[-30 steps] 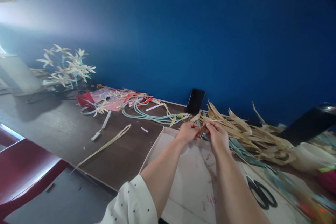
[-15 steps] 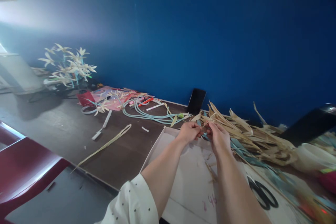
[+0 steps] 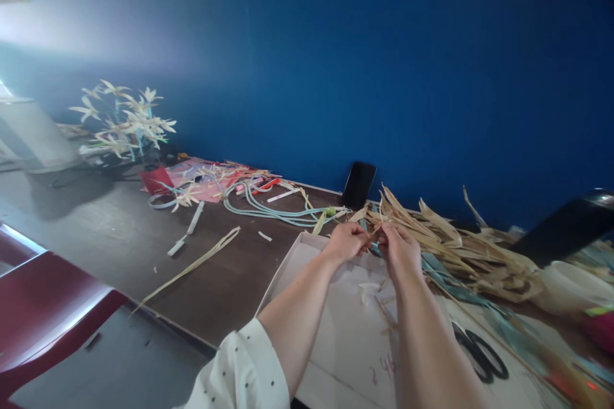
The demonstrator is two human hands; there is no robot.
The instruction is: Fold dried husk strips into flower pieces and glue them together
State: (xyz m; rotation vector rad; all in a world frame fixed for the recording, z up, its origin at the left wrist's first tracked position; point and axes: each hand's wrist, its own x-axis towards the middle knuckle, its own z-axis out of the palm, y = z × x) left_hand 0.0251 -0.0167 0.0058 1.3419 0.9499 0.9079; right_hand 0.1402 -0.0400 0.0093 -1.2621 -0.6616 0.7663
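Tan strip (image 3: 377,230), one, pinched by left fingers (image 3: 362,239) and right fingers (image 3: 389,231), one phone (image 3: 359,185)

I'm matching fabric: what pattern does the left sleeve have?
The left sleeve is off-white with small dark dots; head view.

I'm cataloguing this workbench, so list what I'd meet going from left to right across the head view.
White-petalled flowers → light-blue cord → left hand → right hand → black scissor handles → white bowl.
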